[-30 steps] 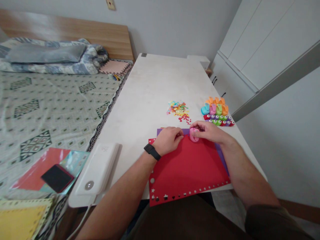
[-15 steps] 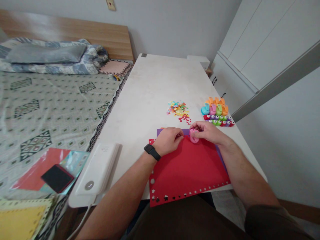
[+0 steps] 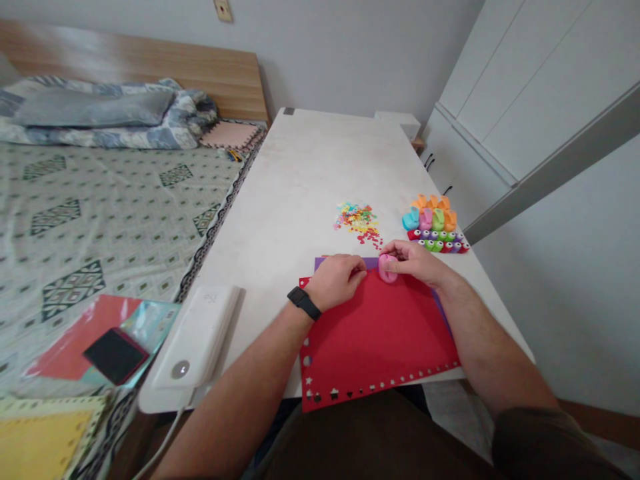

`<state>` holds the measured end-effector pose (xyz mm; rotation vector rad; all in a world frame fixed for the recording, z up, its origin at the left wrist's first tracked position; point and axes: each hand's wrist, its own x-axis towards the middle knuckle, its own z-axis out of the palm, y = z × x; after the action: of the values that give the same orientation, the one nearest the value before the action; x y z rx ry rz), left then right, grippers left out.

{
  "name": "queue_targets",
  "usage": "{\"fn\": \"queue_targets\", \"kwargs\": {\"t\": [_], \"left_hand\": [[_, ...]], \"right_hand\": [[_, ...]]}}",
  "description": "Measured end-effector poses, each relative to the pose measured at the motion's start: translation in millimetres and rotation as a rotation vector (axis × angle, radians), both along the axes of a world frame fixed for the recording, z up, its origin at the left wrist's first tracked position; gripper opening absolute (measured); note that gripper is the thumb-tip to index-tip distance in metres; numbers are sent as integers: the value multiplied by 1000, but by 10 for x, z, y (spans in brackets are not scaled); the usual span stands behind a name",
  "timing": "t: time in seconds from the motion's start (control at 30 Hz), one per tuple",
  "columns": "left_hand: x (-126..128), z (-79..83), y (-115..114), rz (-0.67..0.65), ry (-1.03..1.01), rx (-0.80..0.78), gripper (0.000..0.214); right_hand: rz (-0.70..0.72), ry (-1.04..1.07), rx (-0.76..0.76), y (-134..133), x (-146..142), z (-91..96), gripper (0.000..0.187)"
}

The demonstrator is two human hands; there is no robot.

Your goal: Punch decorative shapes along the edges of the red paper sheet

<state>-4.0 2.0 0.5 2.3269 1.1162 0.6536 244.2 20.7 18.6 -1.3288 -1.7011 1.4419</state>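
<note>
In the head view, the only one, a red sheet [image 3: 380, 333] lies in the lower middle of the frame on a white table [image 3: 325, 153], over a purple sheet [image 3: 372, 263] that shows past its upper edge and along its right side. Small cut-outs, some of them stars, run down the red sheet's left edge and along its lower edge, which reaches out past the table's edge. A pink punch [image 3: 387, 268] sits at the sheet's upper edge, right of the frame's centre; the grip of the right hand [image 3: 420, 263] is clamped on it, thumb over its near face and fingers behind. The left hand [image 3: 341, 277] rests on the same edge just left of the punch, fingers curled; whether its grip pinches the paper I cannot tell. Beyond the hands lie scattered bits of coloured paper [image 3: 357, 215], and to their right stand rows of colourful punches [image 3: 434, 227]. The step in hand looks to be punching along this upper edge, with the lower one already holed. The next move would seem to call for the left hand to steady the paper flat and the right to press the punch squarely, without dragging the sheet askew.
</note>
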Motion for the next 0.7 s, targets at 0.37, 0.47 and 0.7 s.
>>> {"fn": "queue_targets", "kwargs": {"t": [0.37,0.47,0.7], "left_hand": [[-11,17,-3,-11,-4,-32,14],[-12,19,-2,-14,-2,-23,15],[-14,24,-2,-5,7,-32,14]], "right_hand": [[-167,120,78,49,104,52,44],[-266,150,112,72,129,52,45],[-335,182,154,76,153,63,43]]}}
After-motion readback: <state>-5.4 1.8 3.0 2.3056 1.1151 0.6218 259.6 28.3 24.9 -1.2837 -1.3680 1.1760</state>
